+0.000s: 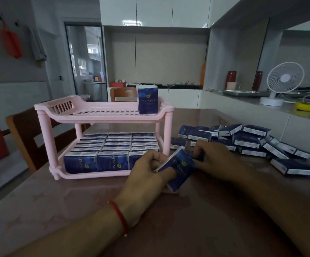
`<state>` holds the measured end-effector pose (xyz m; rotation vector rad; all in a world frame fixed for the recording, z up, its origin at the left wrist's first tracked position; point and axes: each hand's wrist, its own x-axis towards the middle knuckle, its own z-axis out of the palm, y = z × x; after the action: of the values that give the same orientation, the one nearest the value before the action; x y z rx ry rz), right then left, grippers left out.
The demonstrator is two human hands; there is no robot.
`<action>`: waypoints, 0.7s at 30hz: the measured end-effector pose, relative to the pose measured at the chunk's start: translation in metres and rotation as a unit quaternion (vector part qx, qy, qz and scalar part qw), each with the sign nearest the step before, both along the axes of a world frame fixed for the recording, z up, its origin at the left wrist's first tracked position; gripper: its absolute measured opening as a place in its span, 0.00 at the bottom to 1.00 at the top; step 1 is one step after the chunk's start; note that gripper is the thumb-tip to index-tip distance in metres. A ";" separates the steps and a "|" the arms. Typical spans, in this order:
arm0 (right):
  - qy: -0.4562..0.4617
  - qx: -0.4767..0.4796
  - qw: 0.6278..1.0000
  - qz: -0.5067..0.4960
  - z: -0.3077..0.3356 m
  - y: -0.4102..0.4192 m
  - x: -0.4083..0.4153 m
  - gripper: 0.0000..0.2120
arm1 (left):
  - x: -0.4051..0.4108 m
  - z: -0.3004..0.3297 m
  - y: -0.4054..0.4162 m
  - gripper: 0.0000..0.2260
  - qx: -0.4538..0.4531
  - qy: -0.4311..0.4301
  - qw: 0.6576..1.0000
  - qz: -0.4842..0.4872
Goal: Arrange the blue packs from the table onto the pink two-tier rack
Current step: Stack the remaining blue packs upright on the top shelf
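On the glossy brown worktop (57, 197), a pink two-tier rack (102, 115) sits left of centre, moulded plastic with round posts and perforated, slotted shelves. The bottom tier is pretty much packed with blue packs (111, 145), three rows standing on end with their printed faces toward the near side. The top tier has just one upright pack (147, 99) at its right end, a small rectangular box with gold lettering on a dark blue front. Near the middle, both hands are on one tilted pack (178, 166): the left hand (146, 171) curls its fingers round the left edge, and the right hand (215, 156) pinches the far right corner. There's a red cord bracelet (119, 216) on the left wrist. To the right lies a loose heap of more packs (246, 141), lying flat and overlapping, white ends showing. Farther right, on a pale ledge, stands a white round-grilled fan (284, 78).
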<state>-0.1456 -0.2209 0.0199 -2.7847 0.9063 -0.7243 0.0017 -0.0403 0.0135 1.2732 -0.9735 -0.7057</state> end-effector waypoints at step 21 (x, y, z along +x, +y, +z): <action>-0.174 0.240 0.927 0.231 0.032 0.050 -0.017 0.25 | 0.008 -0.006 -0.003 0.14 -0.059 -0.166 0.984 0.017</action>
<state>-0.1628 -0.1710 0.0521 -2.2058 0.2853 -0.7545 0.0097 -0.0431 0.0076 1.3239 -1.2419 -0.4085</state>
